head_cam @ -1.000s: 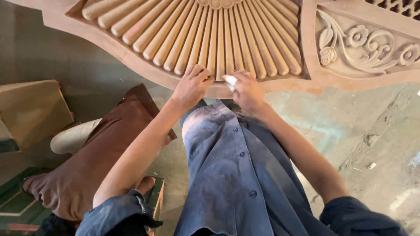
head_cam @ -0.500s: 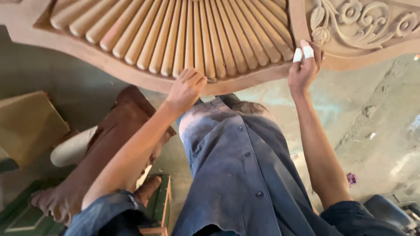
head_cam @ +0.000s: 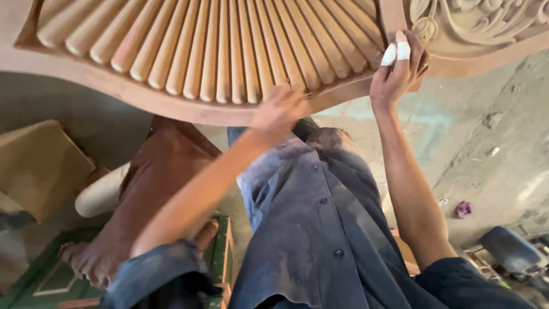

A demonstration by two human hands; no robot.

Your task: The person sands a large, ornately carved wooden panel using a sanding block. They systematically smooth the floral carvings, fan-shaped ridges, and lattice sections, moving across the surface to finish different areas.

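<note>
A large carved wooden panel [head_cam: 171, 100] fills the top of the view, with a fan of rounded flutes and a floral carving [head_cam: 474, 23] at its right. My left hand [head_cam: 280, 111] is blurred and lies against the panel's lower rim below the flutes. My right hand [head_cam: 397, 68] has white tape on two fingers. It is wrapped over the rim at the plain strip between the flutes and the floral carving. My dusty blue shirt [head_cam: 320, 229] hangs below both arms.
Another person's brown-trousered leg and bare foot [head_cam: 97, 263] rest at the lower left on a green board [head_cam: 51, 280]. A tan wooden block [head_cam: 40, 166] lies at the left. The dusty concrete floor [head_cam: 492, 143] at the right holds small scraps and a dark object [head_cam: 509, 249].
My right hand has moved from the middle of the lower rim to the right, up to the strip beside the floral carving. The left hand has stayed on the rim.
</note>
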